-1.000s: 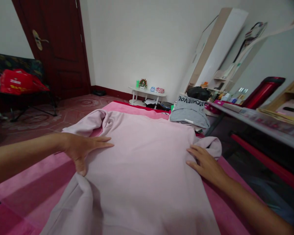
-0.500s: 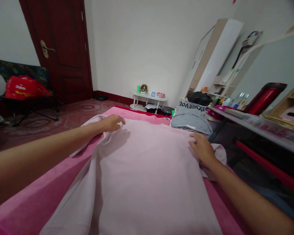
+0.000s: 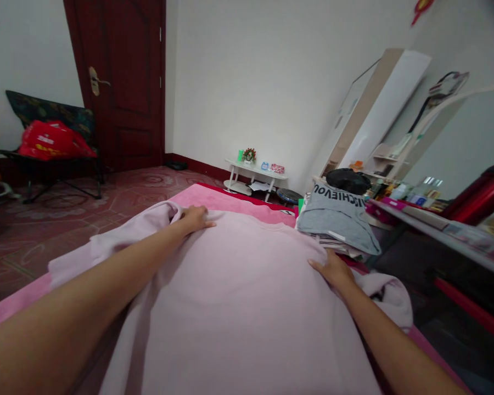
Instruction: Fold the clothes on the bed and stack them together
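A pale pink sweatshirt point(image 3: 247, 296) lies spread over the pink bed cover point(image 3: 189, 196), its neckline at the far side. My left hand point(image 3: 195, 219) is closed on the left shoulder, thumb on top of the cloth and fingers tucked beneath. At the opposite shoulder, my right hand point(image 3: 333, 267) pinches the fabric in the same way, its fingertips hidden under it. One sleeve stretches out past my left forearm; the other lies bunched beyond my right wrist. Cloth between the hands looks slightly lifted.
Folded clothes with a grey printed garment point(image 3: 337, 214) on top stand just beyond my right hand. A dressing table point(image 3: 432, 216) with bottles runs along the right. Further off are a low white table point(image 3: 255, 170), a chair with a red bag point(image 3: 55, 140) and a door point(image 3: 123, 82).
Both hands have closed on the sweatshirt's shoulders, where their fingers lay over the cloth before. The sleeves have shifted outward, and the camera view has turned somewhat.
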Motion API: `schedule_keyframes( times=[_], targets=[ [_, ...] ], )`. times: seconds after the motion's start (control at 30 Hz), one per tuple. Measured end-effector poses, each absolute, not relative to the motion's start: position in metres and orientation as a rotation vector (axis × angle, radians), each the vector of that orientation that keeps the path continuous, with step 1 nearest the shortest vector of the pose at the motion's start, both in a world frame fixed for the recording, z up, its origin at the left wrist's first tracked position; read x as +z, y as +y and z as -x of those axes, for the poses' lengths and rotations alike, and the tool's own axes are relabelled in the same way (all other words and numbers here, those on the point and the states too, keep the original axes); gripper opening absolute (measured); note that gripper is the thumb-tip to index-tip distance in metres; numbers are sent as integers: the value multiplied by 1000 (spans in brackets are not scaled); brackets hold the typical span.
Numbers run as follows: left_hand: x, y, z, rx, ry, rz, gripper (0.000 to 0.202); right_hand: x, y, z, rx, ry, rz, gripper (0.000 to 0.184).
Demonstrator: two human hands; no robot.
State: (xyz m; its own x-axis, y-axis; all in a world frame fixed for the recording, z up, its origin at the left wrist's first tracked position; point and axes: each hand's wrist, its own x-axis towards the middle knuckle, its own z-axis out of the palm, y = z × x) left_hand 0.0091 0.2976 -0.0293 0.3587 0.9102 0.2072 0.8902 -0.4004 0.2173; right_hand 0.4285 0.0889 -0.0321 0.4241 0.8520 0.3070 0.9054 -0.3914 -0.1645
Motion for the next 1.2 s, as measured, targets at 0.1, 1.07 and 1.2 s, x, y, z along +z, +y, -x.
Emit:
schedule_keyframes(
  times=[0.1, 1.07, 1.2],
  targets=[
    [-26, 290, -3, 501, 1599, -2577, 43, -18, 88, -415, -325, -1690, 2320, 40],
    [-41, 287, 26, 5, 1584, -2709, 59, -51, 153, -366, -434, -2125, 2119, 47],
    [-32, 226, 58, -41, 1220, -2809, 56, -58, 105, -361, -260, -2255, 1916, 49]
  ],
)
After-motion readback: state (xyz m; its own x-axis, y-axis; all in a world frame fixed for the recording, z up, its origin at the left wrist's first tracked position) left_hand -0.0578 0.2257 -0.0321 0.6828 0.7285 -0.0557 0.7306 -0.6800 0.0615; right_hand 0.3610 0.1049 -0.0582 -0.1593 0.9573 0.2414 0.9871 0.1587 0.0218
